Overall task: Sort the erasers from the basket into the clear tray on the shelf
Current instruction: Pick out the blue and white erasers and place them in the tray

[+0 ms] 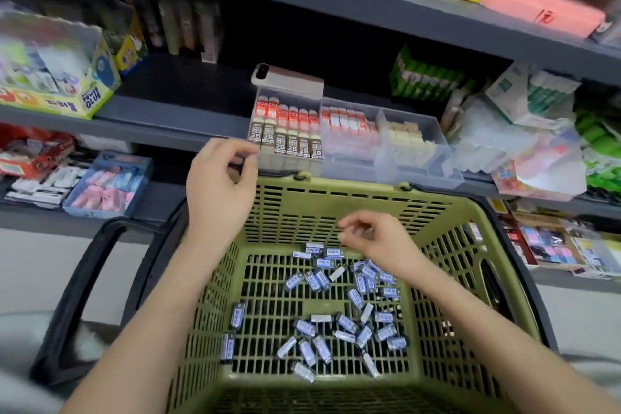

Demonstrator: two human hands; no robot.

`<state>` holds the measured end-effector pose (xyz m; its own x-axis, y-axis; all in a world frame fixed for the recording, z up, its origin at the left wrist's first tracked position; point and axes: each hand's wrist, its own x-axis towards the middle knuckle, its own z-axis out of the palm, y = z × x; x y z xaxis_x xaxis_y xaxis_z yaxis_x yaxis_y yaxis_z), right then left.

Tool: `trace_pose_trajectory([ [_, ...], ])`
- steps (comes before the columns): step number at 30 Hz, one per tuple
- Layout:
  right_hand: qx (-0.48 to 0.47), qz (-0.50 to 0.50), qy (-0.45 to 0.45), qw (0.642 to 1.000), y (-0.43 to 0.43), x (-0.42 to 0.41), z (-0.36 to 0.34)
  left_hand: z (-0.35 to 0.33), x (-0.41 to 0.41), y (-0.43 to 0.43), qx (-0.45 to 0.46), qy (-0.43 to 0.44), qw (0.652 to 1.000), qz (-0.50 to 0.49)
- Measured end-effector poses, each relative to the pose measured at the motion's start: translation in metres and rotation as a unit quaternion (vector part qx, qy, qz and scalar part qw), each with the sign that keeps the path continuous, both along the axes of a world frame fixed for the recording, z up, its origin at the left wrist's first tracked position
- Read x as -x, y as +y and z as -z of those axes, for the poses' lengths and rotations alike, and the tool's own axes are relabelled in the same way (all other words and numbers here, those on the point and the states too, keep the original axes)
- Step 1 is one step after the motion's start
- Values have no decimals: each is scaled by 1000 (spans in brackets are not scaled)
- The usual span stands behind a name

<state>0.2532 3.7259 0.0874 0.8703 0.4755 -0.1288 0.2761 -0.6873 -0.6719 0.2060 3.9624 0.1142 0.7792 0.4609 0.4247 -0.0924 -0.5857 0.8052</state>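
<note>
Several small erasers [336, 323] in blue-and-white sleeves lie scattered on the floor of the green basket [336, 191]. Just beyond its far rim, on the shelf, stands the clear tray [416, 158], with rows of orange and brown "2B" erasers [292, 141] in its left compartment. My left hand [220, 185] is raised at the tray's front left corner, fingers curled, thumb and forefinger pinching a small dark eraser. My right hand [373, 239] is low inside the basket by the far wall, its fingers curled round an eraser just above the far cluster.
A phone [285, 77] lies on the tray's back left edge. A glue box [57, 84] stands at the shelf's left, and green packs [433, 81] and plastic bags [524, 131] crowd the right. A blue box of pink erasers [107, 185] sits on the lower shelf. The basket's black handle [84, 286] hangs left.
</note>
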Motion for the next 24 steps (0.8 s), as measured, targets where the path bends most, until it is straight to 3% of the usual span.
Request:
trace_pose_trajectory([
  [2, 186, -28, 12, 982, -31, -3, 39, 7, 15, -8, 7, 28, 999, 44],
  [5, 285, 32, 82, 955, -76, -8, 86, 21, 32, -18, -3, 103, 987, 124],
  [8, 284, 60, 104, 951, -98, -4, 117, 29, 37, -29, 2, 167, 969, 181],
  [16, 339, 26, 20, 940, -76, -9, 155, 39, 23, -52, 62, 244, 947, 200],
  [21, 234, 24, 80, 969, -70, -10, 161, 52, 18, -64, 217, 305, 907, 193],
  [24, 225, 17, 103, 969, -71, -13, 163, 59, 14, -67, 305, 330, 879, 160],
])
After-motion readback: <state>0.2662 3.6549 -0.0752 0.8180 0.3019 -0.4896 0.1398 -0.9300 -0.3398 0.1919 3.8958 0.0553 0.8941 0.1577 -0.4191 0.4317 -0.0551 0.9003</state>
